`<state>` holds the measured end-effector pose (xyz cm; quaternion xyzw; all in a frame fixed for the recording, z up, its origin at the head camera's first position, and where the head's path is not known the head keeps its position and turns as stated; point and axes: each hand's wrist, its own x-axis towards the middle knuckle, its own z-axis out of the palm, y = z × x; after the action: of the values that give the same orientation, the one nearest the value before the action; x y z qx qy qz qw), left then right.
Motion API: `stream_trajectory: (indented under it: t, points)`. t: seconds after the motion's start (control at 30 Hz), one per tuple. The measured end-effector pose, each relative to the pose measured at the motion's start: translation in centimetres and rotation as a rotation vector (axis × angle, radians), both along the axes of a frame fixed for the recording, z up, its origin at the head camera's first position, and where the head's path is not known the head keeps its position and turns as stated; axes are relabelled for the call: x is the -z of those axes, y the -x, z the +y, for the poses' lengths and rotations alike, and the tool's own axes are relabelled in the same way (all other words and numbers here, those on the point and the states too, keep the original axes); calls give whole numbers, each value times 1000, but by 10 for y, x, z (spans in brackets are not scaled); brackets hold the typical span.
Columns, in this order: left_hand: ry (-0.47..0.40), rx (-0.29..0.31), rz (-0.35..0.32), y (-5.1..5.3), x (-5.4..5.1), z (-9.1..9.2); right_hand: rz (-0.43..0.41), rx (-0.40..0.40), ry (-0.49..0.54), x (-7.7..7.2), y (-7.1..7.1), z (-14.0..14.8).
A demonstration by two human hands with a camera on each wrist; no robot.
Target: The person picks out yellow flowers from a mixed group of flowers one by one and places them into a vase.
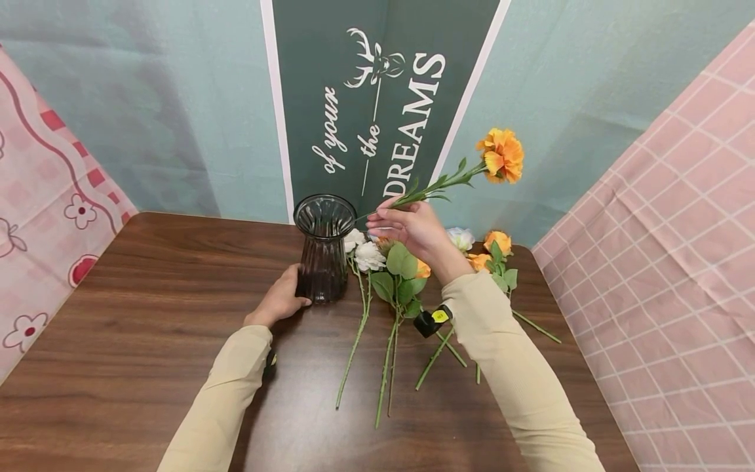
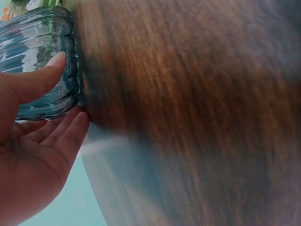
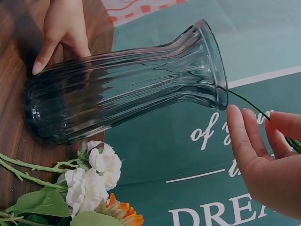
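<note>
A ribbed, smoky glass vase with a flared mouth stands upright on the table. My left hand grips it low down, and in the left wrist view the thumb lies along the glass near the base. To the right of the mouth, my right hand pinches the stem of an orange carnation between thumb and fingers. Its bloom points up and to the right. The thin lower stem meets the vase rim in the right wrist view, its tip appearing just inside the mouth.
White flowers lie right of the vase, stems toward the front. Under and beyond my right arm lie leafy stems, orange roses and a pale bloom. A teal cloth hangs behind the table; a pink checked cloth hangs right.
</note>
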<state>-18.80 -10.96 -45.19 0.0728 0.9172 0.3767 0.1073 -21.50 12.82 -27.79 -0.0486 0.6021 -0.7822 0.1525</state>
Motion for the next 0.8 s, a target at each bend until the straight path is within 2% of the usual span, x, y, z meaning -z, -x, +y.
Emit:
stream_trajectory:
  t: [0.4,0.63,0.8]
  points:
    - [-9,4,13,-1,-1,-1,-13,-45,-105,5,-2,-7]
    - [0,10,9,-1,-1,-2,-35,-30,-43,8,-3,-2]
    - [-2,16,3,-1,0,-2,-55,20,1,9,-3,3]
